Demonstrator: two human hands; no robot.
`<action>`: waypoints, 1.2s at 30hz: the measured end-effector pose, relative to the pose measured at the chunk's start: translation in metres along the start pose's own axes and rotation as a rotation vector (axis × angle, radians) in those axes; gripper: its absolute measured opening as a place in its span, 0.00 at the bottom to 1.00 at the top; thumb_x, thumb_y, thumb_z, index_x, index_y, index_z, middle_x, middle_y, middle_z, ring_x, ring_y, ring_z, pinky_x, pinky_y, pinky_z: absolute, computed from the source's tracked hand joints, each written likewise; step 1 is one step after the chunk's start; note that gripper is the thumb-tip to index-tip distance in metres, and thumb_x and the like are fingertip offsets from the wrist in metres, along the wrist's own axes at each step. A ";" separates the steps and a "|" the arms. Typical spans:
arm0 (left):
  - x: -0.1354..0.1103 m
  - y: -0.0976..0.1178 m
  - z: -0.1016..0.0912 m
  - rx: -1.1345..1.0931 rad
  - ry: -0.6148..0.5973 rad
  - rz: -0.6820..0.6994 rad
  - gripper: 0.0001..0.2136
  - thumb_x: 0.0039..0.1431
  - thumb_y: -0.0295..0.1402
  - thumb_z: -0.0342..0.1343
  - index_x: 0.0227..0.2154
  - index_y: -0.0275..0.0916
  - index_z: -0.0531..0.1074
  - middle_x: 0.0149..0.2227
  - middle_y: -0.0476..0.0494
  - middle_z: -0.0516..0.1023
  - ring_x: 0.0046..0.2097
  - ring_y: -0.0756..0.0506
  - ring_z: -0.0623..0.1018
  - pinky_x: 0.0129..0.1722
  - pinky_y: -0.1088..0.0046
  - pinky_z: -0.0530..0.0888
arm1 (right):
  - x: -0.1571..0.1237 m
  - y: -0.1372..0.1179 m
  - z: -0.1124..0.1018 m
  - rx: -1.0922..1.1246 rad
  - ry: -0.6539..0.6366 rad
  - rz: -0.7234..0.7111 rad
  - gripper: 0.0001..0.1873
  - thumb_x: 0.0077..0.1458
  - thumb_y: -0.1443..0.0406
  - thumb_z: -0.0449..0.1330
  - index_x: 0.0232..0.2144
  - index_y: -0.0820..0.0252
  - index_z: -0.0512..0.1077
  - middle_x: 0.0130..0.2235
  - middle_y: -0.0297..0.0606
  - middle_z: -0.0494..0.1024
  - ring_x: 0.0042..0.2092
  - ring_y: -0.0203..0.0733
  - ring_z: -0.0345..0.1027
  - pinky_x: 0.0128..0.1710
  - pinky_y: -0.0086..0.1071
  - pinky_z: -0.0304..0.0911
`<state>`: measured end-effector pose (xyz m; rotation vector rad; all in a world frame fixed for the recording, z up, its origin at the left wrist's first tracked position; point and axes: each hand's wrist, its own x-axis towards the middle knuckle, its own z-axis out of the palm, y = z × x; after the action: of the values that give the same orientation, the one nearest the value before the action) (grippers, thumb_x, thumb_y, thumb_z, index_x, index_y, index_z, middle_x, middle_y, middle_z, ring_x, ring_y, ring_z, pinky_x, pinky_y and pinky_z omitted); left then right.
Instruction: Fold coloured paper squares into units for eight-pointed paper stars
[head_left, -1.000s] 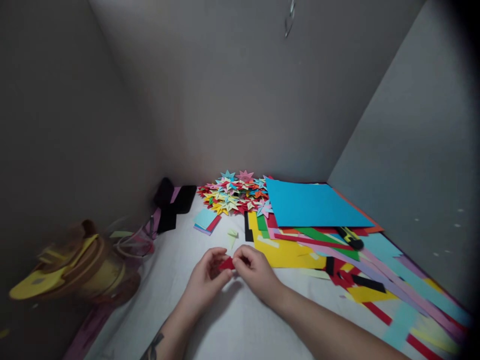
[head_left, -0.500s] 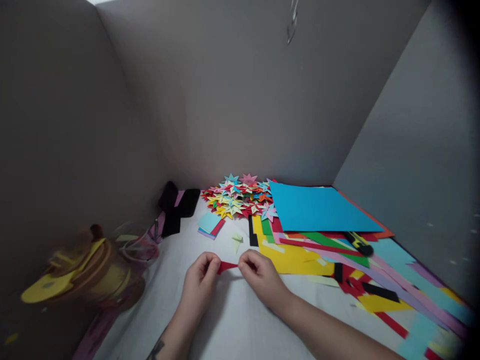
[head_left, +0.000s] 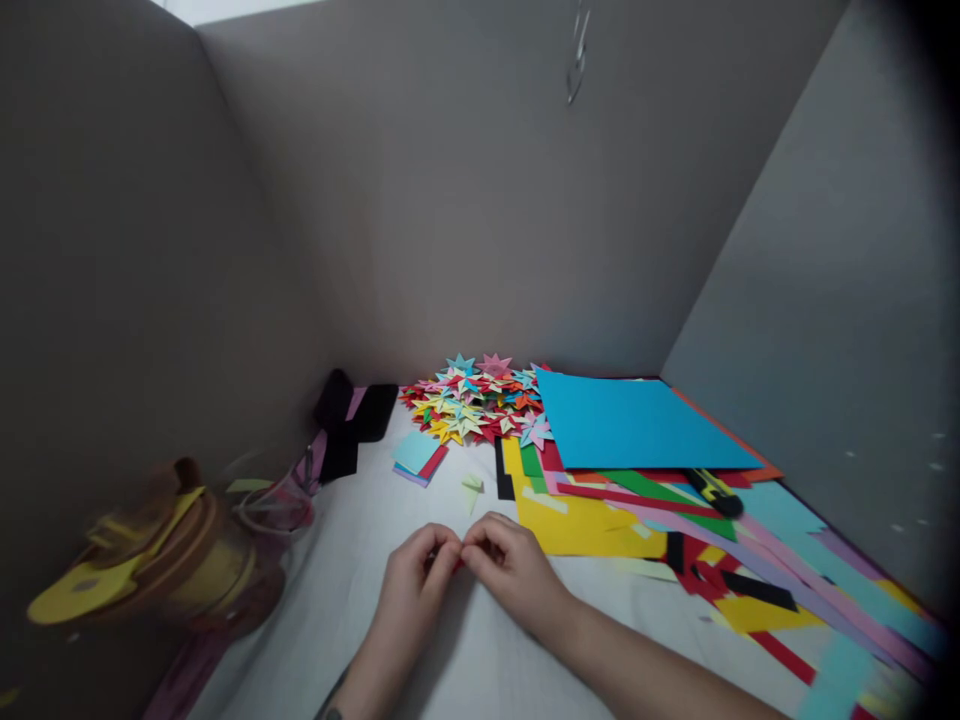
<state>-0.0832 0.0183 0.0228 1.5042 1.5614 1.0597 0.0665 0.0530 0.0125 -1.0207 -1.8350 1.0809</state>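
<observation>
Thumb and fingers of my left hand pinch a small piece of red paper, and only a sliver of it shows between the hands. My right hand is closed at the same spot, its fingertips meeting those of the left over the paper. Just beyond them a pale yellow folded paper piece lies on the white table. Farther off sits a small stack of coloured paper squares, light blue on top.
Folded paper stars are heaped at the back. On the right lie a blue sheet, a yellow sheet, a black-and-yellow cutter and many paper strips. A brown and yellow container stands at left; grey walls enclose the table.
My hands have come together, so the red paper that stretched between them is now mostly hidden by the fingers. The view has tilted slightly.
</observation>
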 end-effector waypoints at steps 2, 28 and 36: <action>0.000 0.001 0.001 -0.028 -0.011 -0.007 0.09 0.56 0.36 0.51 0.28 0.37 0.71 0.28 0.47 0.75 0.32 0.47 0.72 0.32 0.75 0.67 | 0.002 0.000 0.000 0.036 0.015 0.043 0.06 0.52 0.69 0.55 0.23 0.60 0.68 0.26 0.32 0.69 0.30 0.35 0.62 0.30 0.27 0.55; 0.006 -0.002 -0.006 -0.393 0.222 -0.144 0.10 0.47 0.34 0.57 0.33 0.36 0.69 0.23 0.52 0.72 0.26 0.51 0.71 0.29 0.77 0.68 | 0.001 0.001 0.005 0.195 -0.004 0.179 0.05 0.43 0.70 0.52 0.18 0.61 0.62 0.21 0.30 0.64 0.26 0.32 0.56 0.25 0.25 0.52; 0.002 0.003 0.000 -0.407 0.074 -0.126 0.14 0.46 0.36 0.60 0.35 0.35 0.69 0.27 0.48 0.74 0.29 0.50 0.73 0.31 0.75 0.69 | -0.003 0.004 0.004 0.142 -0.004 0.140 0.07 0.46 0.69 0.53 0.19 0.60 0.63 0.22 0.30 0.64 0.26 0.33 0.58 0.27 0.26 0.53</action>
<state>-0.0822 0.0207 0.0256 1.0884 1.3662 1.2801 0.0647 0.0500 0.0069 -1.0747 -1.6830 1.2783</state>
